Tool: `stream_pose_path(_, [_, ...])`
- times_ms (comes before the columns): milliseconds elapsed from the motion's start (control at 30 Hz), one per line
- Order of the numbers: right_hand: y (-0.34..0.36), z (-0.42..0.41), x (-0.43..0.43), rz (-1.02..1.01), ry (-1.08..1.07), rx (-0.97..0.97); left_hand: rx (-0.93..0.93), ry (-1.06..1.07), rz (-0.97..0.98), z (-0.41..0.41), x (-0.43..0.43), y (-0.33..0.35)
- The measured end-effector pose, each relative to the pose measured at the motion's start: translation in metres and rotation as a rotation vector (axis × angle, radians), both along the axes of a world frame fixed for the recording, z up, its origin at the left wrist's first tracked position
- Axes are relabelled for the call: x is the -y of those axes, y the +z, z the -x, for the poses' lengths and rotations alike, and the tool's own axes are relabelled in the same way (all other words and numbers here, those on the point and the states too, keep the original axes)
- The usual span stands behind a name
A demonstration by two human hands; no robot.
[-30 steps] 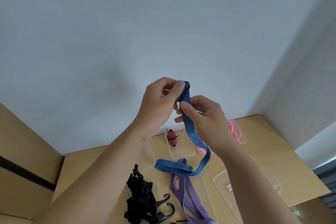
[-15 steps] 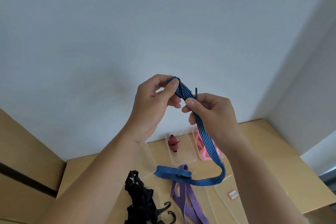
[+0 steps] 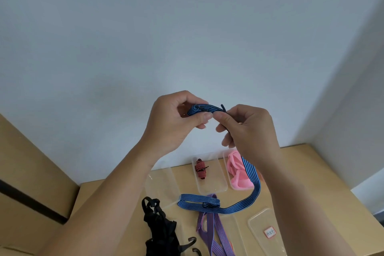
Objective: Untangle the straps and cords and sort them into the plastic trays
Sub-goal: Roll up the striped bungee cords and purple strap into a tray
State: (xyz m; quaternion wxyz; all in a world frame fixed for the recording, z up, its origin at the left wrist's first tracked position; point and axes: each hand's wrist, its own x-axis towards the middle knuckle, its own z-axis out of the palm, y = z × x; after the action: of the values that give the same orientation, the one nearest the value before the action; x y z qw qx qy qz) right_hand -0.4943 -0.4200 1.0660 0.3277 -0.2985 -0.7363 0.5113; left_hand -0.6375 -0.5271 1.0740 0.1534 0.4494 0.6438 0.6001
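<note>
Held up in front of the wall, a blue striped strap [image 3: 254,189] runs between both hands. My left hand [image 3: 174,122] pinches its folded end between thumb and fingers. My right hand [image 3: 249,129] grips the strap just to the right, by a small black hook. From my right hand the strap hangs down and loops over the table. Below lie a purple strap [image 3: 216,233], a black tangle of straps with hooks [image 3: 160,228], a red striped strap [image 3: 200,169] in a clear tray [image 3: 216,187] and a pink cord [image 3: 236,170] in another tray.
More clear plastic trays lie on the wooden table [image 3: 311,172]: one at the left [image 3: 160,183] and one with a red-bordered label at the right [image 3: 268,233]. Cardboard boxes [image 3: 27,172] stand at the left. A white wall fills the background.
The hands have turned the strap's top from upright to nearly level and moved slightly apart. The hanging loop has swung right and lower over the table.
</note>
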Motion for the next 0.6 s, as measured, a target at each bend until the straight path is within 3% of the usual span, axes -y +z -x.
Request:
stream_pose_path(100, [0.002,0.003,0.002,0.007,-0.047,-0.024,-0.047,0.002,-0.035,-0.003,0.003,-0.004])
stream_pose_path(233, [0.004,0.002,-0.003,-0.064,-0.095,-0.048,0.11,-0.126,0.005,-0.007,0.01,-0.003])
stream_pose_path(467, [0.006,0.003,0.008,-0.237,-0.068,-0.046,0.05,-0.045,0.09,-0.01,0.007,-0.005])
stream_pose_path(600, [0.006,0.006,0.009,-0.283,-0.103,-0.106,0.139,-0.068,0.045,-0.009,0.003,-0.006])
